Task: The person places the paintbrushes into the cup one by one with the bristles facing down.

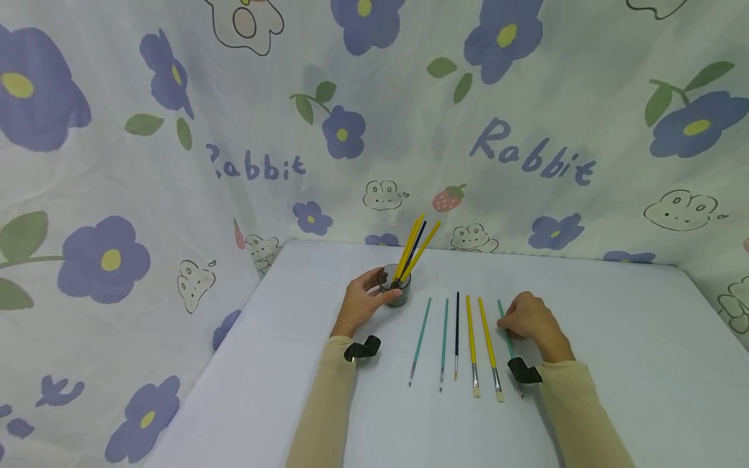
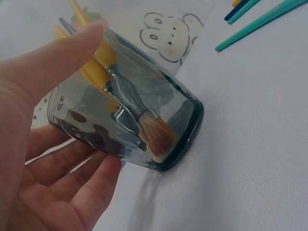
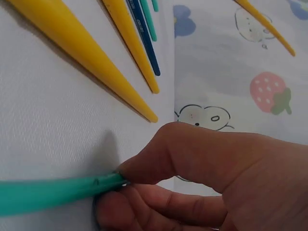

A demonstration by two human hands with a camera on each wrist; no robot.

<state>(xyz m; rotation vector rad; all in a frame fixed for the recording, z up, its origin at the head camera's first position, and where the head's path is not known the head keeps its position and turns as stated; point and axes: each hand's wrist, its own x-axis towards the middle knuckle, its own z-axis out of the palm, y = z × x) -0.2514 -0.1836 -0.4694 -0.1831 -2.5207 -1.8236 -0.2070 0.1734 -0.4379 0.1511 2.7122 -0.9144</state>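
Observation:
My left hand [image 1: 361, 300] grips a smoky glass cup [image 2: 144, 91] from its left side, thumb across the front near the rim. Inside the cup lean two yellow-handled paintbrushes [image 1: 422, 250] and a dark blue one [image 1: 416, 242], bristles down at the bottom [image 2: 156, 137]. My right hand [image 1: 531, 323] pinches the upper end of a green paintbrush [image 3: 57, 192] between thumb and fingers, at the right end of a row. In the head view the wrist camera covers part of that brush, and its tip [image 1: 522, 394] shows below.
Left of the right hand, a row of paintbrushes lies on the white tabletop [image 1: 386, 416]: two yellow [image 1: 487, 338], one dark blue [image 1: 457, 331] and two green [image 1: 445, 341], bristles toward me. A printed cloth [image 1: 398, 149] hangs behind the table.

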